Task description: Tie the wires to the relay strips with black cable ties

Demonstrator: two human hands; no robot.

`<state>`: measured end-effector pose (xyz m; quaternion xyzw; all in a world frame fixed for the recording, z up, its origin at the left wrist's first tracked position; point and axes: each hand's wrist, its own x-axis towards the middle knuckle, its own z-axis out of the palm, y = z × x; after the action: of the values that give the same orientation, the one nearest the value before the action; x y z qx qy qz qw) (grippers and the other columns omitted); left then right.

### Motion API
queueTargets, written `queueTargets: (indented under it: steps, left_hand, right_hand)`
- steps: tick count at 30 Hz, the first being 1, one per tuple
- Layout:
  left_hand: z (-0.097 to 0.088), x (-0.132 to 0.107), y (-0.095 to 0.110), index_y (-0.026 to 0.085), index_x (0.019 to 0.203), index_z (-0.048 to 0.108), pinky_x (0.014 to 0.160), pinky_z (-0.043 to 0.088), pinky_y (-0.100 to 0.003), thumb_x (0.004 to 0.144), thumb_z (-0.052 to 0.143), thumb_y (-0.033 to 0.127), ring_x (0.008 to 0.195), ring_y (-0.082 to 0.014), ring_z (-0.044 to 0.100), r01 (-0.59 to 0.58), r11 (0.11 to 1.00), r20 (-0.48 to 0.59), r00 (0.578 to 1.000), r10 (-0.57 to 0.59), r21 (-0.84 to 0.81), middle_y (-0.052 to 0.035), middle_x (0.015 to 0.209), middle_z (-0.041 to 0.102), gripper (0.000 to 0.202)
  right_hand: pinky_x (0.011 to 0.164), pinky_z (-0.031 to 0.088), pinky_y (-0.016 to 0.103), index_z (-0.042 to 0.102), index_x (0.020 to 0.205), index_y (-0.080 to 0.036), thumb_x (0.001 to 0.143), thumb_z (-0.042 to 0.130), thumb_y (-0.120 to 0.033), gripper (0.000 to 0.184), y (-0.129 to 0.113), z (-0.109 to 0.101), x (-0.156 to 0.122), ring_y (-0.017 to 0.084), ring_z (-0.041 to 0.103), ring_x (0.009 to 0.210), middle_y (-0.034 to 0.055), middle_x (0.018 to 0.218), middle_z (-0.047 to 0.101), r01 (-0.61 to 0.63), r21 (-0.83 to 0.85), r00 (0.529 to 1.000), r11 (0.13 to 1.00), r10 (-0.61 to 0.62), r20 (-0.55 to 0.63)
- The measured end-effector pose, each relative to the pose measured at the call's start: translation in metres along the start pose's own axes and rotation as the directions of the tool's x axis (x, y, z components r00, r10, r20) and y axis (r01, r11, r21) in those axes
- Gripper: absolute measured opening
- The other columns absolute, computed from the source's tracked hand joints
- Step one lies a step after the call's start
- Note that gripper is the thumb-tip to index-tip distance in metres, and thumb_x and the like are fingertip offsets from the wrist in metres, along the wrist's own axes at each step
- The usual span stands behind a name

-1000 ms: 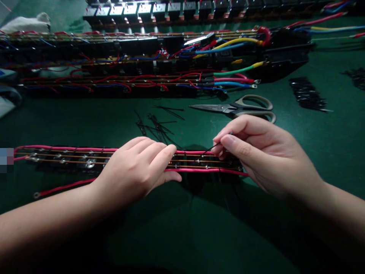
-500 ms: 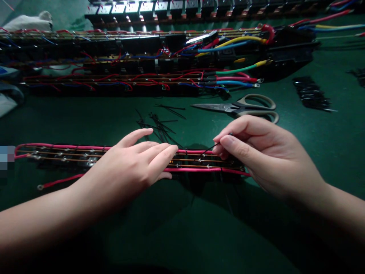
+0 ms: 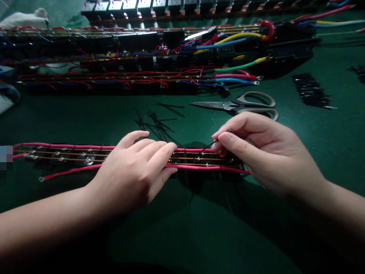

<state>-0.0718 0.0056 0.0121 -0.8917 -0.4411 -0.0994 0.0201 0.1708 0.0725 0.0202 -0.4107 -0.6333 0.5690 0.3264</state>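
Placed across the green table (image 3: 199,228), left to right: a dark strip (image 3: 61,153) with thin copper-coloured rods along its length. Running along its far edge: far red cable (image 3: 65,146), bent back at left end. Along the near edge: near red cable (image 3: 199,167). Held in right hand (image 3: 258,150), above the strip's right end: one black tie (image 3: 205,148), pinched between thumb and fingertips, head just showing past the thumb, tail slanting down-left over the strip. Cannot tell where the tail passes among the rods. Laid over the strip's middle: left hand (image 3: 137,167), palm down, fingers stretched to the far side, little finger lifted apart, thumb beside the near red cable. Cannot tell whether gripping or merely resting. Emerging left of that wrist: ring lug (image 3: 41,179) on a red cable end. Scattered just beyond the left fingers: loose ties (image 3: 160,125). Lying partly behind the right hand: scissors (image 3: 225,105), blades together, pointing left. Farther right: bundle of ties (image 3: 310,91). Ranged across the back: wired bars (image 3: 114,80) with red and blue wires.
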Motion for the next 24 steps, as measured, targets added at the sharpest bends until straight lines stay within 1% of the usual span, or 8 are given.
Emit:
queueTargets:
  steps: [3, 7, 12, 15, 18, 20, 22, 24]
  left_hand:
    - [0.003, 0.0, 0.003, 0.008, 0.12, 0.062, 0.092, 0.053, -0.05, 0.101, 0.051, 0.029, 0.092, -0.0295, 0.071, 0.028, 0.999, -0.019, 0.999, -0.028, -0.015, -0.0139, 0.11, 0.075, 0.03]
    - [0.004, 0.001, 0.001, 0.007, 0.116, 0.062, 0.084, 0.053, -0.046, 0.102, 0.048, 0.029, 0.088, -0.0291, 0.069, 0.015, 0.999, -0.033, 0.999, -0.016, -0.032, -0.0153, 0.105, 0.074, 0.03]
    - [0.005, 0.0, 0.001, 0.009, 0.118, 0.061, 0.082, 0.051, -0.043, 0.103, 0.05, 0.03, 0.091, -0.0276, 0.068, 0.043, 0.997, -0.018, 0.999, -0.045, -0.065, -0.0123, 0.105, 0.074, 0.028]
    - [0.007, -0.001, 0.001, 0.01, 0.119, 0.06, 0.081, 0.051, -0.042, 0.103, 0.051, 0.032, 0.094, -0.028, 0.068, 0.073, 0.993, 0.0, 0.997, -0.073, -0.092, -0.0111, 0.107, 0.073, 0.029]
    - [0.01, -0.002, 0.001, 0.009, 0.12, 0.06, 0.08, 0.051, -0.042, 0.103, 0.052, 0.033, 0.093, -0.0287, 0.068, 0.055, 0.995, -0.014, 0.998, -0.057, -0.087, -0.0122, 0.108, 0.073, 0.031]
    - [0.012, -0.002, 0.0, 0.008, 0.12, 0.06, 0.078, 0.052, -0.042, 0.103, 0.052, 0.032, 0.093, -0.029, 0.069, 0.036, 0.997, -0.036, 0.999, -0.039, -0.069, -0.0132, 0.108, 0.073, 0.031]
    - [0.015, -0.002, 0.0, 0.007, 0.119, 0.061, 0.077, 0.052, -0.041, 0.103, 0.053, 0.032, 0.091, -0.029, 0.069, 0.022, 0.998, -0.053, 0.998, -0.025, -0.058, -0.0138, 0.107, 0.074, 0.032]
    - [0.017, -0.001, 0.001, 0.006, 0.119, 0.061, 0.076, 0.052, -0.041, 0.103, 0.053, 0.032, 0.09, -0.0288, 0.07, 0.01, 0.998, -0.064, 0.998, -0.013, -0.056, -0.0138, 0.106, 0.074, 0.032]
  right_hand:
    - [0.057, 0.056, 0.023, 0.07, 0.083, -0.024, 0.087, 0.077, -0.044, 0.022, 0.0, 0.0, 0.0, 0.013, 0.065, 0.066, -0.0004, 0.075, 0.068, -0.003, -0.007, 1.0, 1.0, 0.003, -0.004]
    - [0.056, 0.056, 0.022, 0.071, 0.083, -0.024, 0.086, 0.078, -0.044, 0.022, 0.001, 0.0, 0.0, 0.013, 0.066, 0.066, -0.0006, 0.075, 0.068, -0.004, -0.009, 1.0, 1.0, 0.004, -0.005]
    - [0.056, 0.056, 0.021, 0.072, 0.083, -0.023, 0.086, 0.078, -0.043, 0.02, 0.003, -0.001, 0.002, 0.013, 0.066, 0.065, -0.0008, 0.073, 0.068, -0.02, -0.001, 1.0, 1.0, 0.02, -0.014]
    - [0.055, 0.056, 0.021, 0.072, 0.083, -0.023, 0.085, 0.079, -0.043, 0.021, 0.002, -0.002, 0.002, 0.013, 0.065, 0.065, -0.0007, 0.072, 0.068, -0.055, 0.016, 0.998, 0.998, 0.055, 0.009]
    - [0.053, 0.054, 0.021, 0.073, 0.082, -0.024, 0.084, 0.079, -0.044, 0.021, -0.002, -0.004, 0.002, 0.012, 0.063, 0.064, -0.0009, 0.071, 0.067, -0.065, 0.014, 0.998, 0.998, 0.064, 0.029]
    - [0.052, 0.053, 0.021, 0.074, 0.082, -0.025, 0.085, 0.079, -0.042, 0.018, -0.005, -0.004, 0.003, 0.013, 0.063, 0.065, -0.0004, 0.074, 0.069, -0.03, -0.03, 1.0, 0.999, 0.03, 0.0]
    - [0.057, 0.055, 0.023, 0.075, 0.083, -0.025, 0.087, 0.077, -0.038, 0.014, -0.007, -0.003, 0.003, 0.014, 0.065, 0.07, 0.0003, 0.079, 0.071, 0.013, -0.074, 0.999, 0.997, -0.016, -0.044]
    - [0.066, 0.059, 0.026, 0.075, 0.083, -0.026, 0.089, 0.075, -0.033, 0.009, -0.009, -0.002, 0.004, 0.016, 0.069, 0.077, 0.0002, 0.083, 0.073, 0.038, -0.07, 0.998, 0.997, -0.042, -0.053]
